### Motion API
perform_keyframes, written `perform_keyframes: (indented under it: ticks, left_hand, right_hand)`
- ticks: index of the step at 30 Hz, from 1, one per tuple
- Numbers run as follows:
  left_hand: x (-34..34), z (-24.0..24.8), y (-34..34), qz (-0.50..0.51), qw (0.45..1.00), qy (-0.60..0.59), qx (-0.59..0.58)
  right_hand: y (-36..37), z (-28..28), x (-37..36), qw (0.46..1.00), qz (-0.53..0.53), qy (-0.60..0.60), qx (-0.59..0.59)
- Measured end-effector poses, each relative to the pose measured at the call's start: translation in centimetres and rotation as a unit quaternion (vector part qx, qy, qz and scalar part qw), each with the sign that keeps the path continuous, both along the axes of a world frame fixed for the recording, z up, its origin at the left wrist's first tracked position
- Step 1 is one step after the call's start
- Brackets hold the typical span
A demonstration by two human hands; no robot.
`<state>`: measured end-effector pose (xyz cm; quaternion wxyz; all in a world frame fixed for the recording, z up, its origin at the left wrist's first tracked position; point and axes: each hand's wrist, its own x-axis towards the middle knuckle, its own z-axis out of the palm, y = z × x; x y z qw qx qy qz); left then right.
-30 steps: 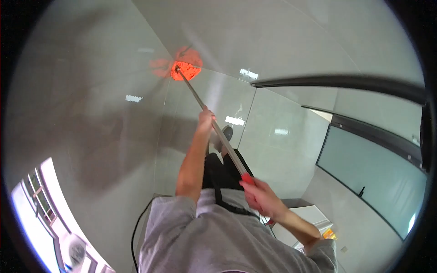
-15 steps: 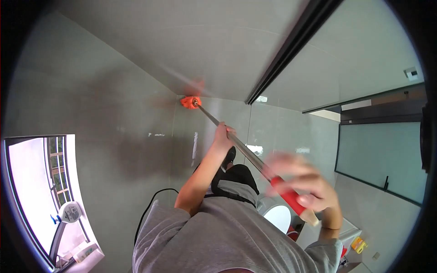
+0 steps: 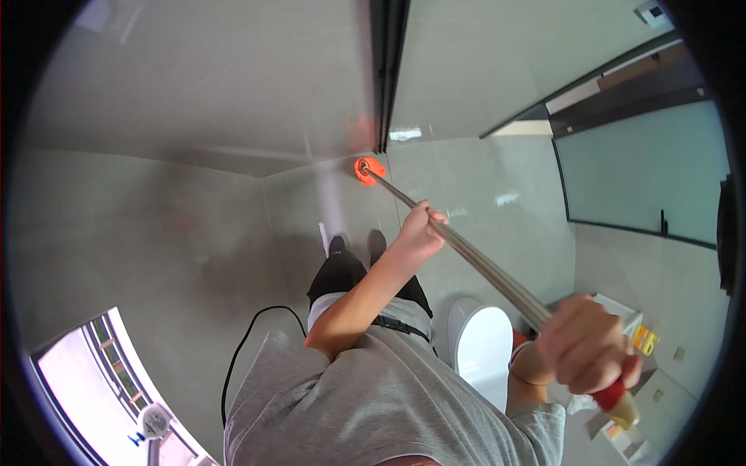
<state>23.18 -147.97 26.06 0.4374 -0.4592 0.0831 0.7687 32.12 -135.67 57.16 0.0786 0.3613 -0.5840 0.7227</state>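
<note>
Mop pole, a smooth metal tube with a red grip, is slanting across the tiled room; the right hand is clenching its near end, the left hand is wrapping it midway, and its orange head is touching the glossy grey tiles.

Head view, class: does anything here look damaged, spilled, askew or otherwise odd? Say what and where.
Nothing stands out. The left hand and right hand grip a long metal pole whose orange head rests on the floor tiles. The white toilet looks intact and no spill shows.
</note>
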Motion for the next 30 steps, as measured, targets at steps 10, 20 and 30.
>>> perform_keyframes:
  ticks: [10,20,30]
  left_hand:
    - [-5.2,-18.4,1.0,-0.135,0.98,0.146,-0.028]
    - [-8.3,-23.5,-4.9,-0.244,0.961,0.13,-0.023]
    - [-6.1,-8.7,-5.8,-0.01,0.999,0.032,-0.032]
  right_hand:
    - [-7.7,-20.9,-3.8,0.835,-0.468,-0.197,-0.21]
    - [-13.1,-20.3,-7.0,0.81,-0.505,-0.216,-0.207]
    - [-16.9,-5.9,-7.3,0.896,-0.426,-0.062,-0.107]
